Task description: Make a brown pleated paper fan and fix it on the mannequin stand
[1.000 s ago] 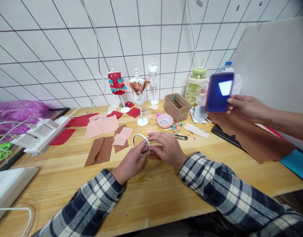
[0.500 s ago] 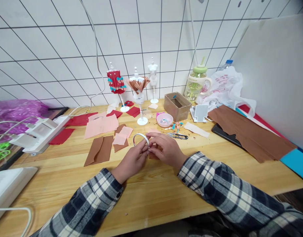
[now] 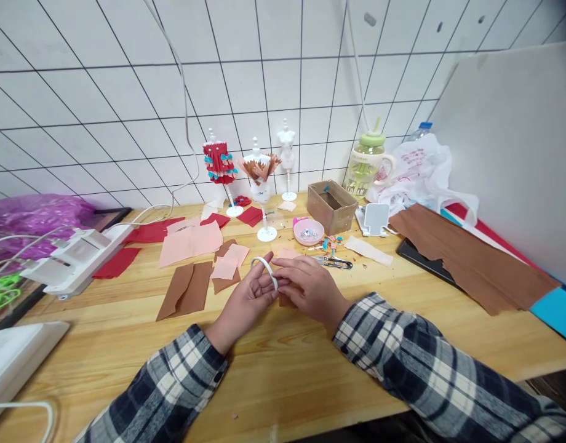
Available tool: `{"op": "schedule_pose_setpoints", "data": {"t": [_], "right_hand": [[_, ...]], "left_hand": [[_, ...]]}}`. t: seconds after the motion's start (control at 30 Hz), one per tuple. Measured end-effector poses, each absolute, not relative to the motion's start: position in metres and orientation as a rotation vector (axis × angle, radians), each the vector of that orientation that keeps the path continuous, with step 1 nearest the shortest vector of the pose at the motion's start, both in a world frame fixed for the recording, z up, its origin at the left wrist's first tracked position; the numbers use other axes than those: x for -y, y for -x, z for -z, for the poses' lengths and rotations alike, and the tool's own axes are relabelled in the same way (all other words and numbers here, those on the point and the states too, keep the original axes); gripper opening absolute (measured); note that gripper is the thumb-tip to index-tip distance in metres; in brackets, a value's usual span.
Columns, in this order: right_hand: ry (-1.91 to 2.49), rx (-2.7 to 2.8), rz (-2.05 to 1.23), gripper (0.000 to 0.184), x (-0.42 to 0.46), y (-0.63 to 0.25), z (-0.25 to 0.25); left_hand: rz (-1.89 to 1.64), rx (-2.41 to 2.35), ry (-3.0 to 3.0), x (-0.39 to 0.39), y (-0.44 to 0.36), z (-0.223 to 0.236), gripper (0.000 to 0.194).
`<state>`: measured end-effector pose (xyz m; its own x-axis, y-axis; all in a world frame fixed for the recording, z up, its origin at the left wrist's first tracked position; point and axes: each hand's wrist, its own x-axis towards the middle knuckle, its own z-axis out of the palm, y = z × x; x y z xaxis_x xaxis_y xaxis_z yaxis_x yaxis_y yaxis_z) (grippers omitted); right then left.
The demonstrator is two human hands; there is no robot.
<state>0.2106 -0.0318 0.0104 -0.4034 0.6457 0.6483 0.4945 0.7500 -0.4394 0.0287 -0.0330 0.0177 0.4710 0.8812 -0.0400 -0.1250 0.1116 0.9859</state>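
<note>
My left hand (image 3: 246, 303) holds a thin white ring, which looks like a roll of narrow tape (image 3: 266, 265), upright between thumb and fingers. The fingers of my right hand (image 3: 311, 288) are pinched together at the right edge of the roll; its fingertips partly hide what they grip there. Under the right hand a piece of brown paper (image 3: 286, 301) shows on the table. Left of the hands lie pale pink squares (image 3: 228, 263) on a brown piece and a folded brown sheet (image 3: 191, 289).
Small white dress forms stand behind, one in red paper (image 3: 217, 161), one with a brown collar (image 3: 259, 169), one bare (image 3: 286, 147). Nearby are a pink bowl (image 3: 309, 232), cardboard box (image 3: 336, 212), thread snips (image 3: 336, 263), a green-lidded bottle (image 3: 365, 163) and a power strip (image 3: 75, 258).
My left hand has opened up slightly around the tape roll, with its index finger now raised inside the ring. My right hand stays pinched beside it. The camera view has tilted up a little.
</note>
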Motion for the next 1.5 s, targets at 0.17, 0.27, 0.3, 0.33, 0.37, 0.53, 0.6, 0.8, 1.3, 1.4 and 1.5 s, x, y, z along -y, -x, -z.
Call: {"op": "schedule_pose_setpoints", "data": {"t": [0.17,0.27,0.3,0.33,0.37,0.53,0.6,0.8,1.3,1.4,1.5], "right_hand": [[0.824,2.125,-0.260,0.034,0.034,-0.210,-0.015],[0.782,2.154,-0.248,0.044,0.034,-0.208,-0.017],[0.782,2.152,-0.238,0.046,0.033,-0.208,-0.016],[0.786,2.146,-0.226,0.046,0.033,-0.207,-0.016],[0.788,2.138,-0.214,0.045,0.032,-0.206,-0.015],[0.737,2.156,-0.129,0.026,0.033,-0.208,-0.013],[0.678,2.186,-0.127,0.023,0.036,-0.210,-0.016],[0.838,1.867,-0.260,0.025,0.037,-0.217,-0.020],[0.752,1.920,-0.417,0.025,0.032,-0.216,-0.014],[0.744,1.921,-0.424,0.031,0.034,-0.217,-0.016],[0.735,1.933,-0.430,0.035,0.036,-0.217,-0.018]], "left_hand": [[-0.934,-0.706,-1.041,0.037,-0.028,-0.021,0.072],[-0.991,-0.675,-0.895,0.038,-0.028,-0.029,0.067],[-1.006,-0.662,-0.844,0.038,-0.028,-0.031,0.066],[-1.013,-0.644,-0.796,0.038,-0.028,-0.033,0.064],[-1.017,-0.623,-0.749,0.038,-0.028,-0.034,0.062],[-1.045,-0.579,-0.623,0.034,-0.027,-0.031,0.036],[-1.063,-0.659,-0.774,0.031,-0.025,-0.026,0.034],[-0.726,-0.928,-1.940,0.031,-0.022,-0.014,0.022],[-0.766,-0.966,-2.302,0.035,-0.019,-0.009,0.026],[-0.759,-0.974,-2.362,0.034,-0.019,-0.009,0.023],[-0.652,-0.912,-2.434,0.032,-0.020,-0.010,0.027]]}}
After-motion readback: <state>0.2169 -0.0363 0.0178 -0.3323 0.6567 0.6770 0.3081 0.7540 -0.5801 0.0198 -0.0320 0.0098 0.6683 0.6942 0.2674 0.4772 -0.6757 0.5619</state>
